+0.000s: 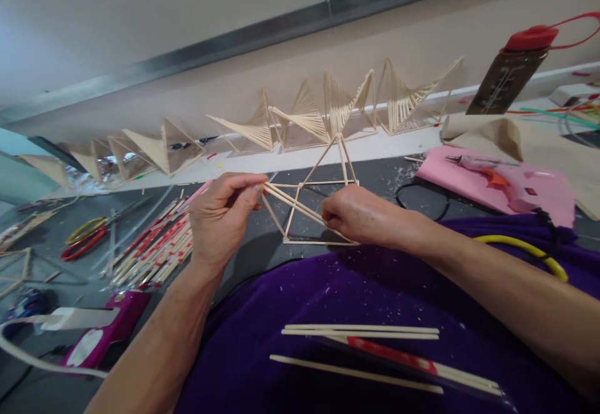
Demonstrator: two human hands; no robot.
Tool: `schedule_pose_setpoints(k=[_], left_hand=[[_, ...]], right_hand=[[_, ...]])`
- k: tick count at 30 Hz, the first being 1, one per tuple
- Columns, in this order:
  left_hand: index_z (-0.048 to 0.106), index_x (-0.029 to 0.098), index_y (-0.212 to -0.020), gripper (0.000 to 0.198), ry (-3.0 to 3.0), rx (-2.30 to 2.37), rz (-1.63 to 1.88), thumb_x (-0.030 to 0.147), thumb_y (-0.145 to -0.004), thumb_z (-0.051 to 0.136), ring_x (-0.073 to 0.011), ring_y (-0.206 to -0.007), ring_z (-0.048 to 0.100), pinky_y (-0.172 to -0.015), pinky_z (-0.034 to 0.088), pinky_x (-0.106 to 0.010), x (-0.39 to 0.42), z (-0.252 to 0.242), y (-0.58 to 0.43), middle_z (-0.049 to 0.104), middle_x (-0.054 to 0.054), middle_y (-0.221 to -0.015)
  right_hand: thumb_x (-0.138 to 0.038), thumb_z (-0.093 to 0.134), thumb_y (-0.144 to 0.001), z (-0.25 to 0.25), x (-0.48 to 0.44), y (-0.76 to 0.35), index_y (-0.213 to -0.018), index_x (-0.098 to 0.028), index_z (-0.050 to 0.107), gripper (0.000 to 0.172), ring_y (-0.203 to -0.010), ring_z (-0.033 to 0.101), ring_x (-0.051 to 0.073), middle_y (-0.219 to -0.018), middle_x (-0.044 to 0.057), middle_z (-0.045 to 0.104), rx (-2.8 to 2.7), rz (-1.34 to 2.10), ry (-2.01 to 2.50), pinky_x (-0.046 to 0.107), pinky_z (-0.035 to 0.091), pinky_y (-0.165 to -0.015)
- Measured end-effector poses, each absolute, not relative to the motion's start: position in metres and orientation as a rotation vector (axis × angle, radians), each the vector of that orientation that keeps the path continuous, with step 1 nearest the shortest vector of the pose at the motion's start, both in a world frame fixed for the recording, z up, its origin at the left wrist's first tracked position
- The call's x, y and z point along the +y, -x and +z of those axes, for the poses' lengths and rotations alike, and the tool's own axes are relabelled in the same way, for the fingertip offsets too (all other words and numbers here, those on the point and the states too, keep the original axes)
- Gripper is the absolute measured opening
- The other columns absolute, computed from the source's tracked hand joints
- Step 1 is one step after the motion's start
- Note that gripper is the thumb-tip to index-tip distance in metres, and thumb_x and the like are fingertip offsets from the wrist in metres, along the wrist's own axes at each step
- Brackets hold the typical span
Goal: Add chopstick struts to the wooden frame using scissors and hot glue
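On the dark table stands a frame of joined wooden chopsticks (319, 243), with a raised peak at its far side. My left hand (222, 214) pinches the upper left end of a slanting chopstick (293, 203), where it meets the frame's corner. Close beside that chopstick runs another one, nearly parallel. Curled fingers of my right hand (363, 215) close round the lower right end and hide it. Loose chopsticks (360, 333) lie on purple cloth in my lap, alongside a wrapped pair with a red label (394, 353).
Several finished chopstick structures (347, 107) line the ledge by the wall. Left are wrapped chopsticks (154, 245), scissors (87, 236) and a magenta power strip (105, 333). A glue gun (501, 179) lies on pink material at right, below a red-capped bottle (510, 70).
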State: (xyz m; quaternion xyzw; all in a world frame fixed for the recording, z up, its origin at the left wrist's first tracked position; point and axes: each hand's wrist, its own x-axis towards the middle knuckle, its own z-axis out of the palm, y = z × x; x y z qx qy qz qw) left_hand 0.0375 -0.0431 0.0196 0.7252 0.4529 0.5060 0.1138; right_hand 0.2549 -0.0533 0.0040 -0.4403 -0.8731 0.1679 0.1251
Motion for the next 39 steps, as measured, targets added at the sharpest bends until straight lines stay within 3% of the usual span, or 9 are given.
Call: schedule_pose_setpoints(k=[26, 34, 39], left_hand=[[0.069, 0.023, -0.089, 0.013, -2.171, 1.306, 1.470, 0.021, -0.079, 0.062, -0.0078, -0.060, 0.060, -0.056, 0.052, -0.021, -0.042, 0.019, -0.038, 0.068, 0.001, -0.085], [0.069, 0.023, -0.091, 0.014, -2.173, 1.294, 1.444, 0.022, -0.079, 0.062, -0.0091, -0.064, 0.060, -0.057, 0.052, -0.021, -0.042, 0.019, -0.036, 0.068, 0.001, -0.084], [0.069, 0.023, -0.092, 0.014, -2.157, 1.257, 1.435, 0.024, -0.080, 0.062, -0.0086, -0.063, 0.060, -0.057, 0.052, -0.021, -0.042, 0.020, -0.035, 0.068, 0.001, -0.085]], right_hand=[[-0.009, 0.049, -0.073, 0.006, -0.056, -0.255, -0.078, -0.013, 0.070, 0.022, -0.059, 0.055, 0.011, -0.068, 0.006, 0.067, -2.514, 0.556, 1.338, 0.024, 0.032, -0.054], [-0.015, 0.051, -0.078, 0.022, -0.066, -0.270, -0.076, -0.016, 0.069, 0.018, -0.057, 0.054, 0.010, -0.067, 0.003, 0.066, -2.499, 0.400, 1.494, 0.022, 0.030, -0.052], [-0.013, 0.051, -0.077, -0.004, -0.088, -0.281, -0.075, -0.017, 0.067, 0.017, -0.059, 0.056, 0.010, -0.066, 0.002, 0.065, -2.471, 0.454, 1.652, 0.021, 0.031, -0.054]])
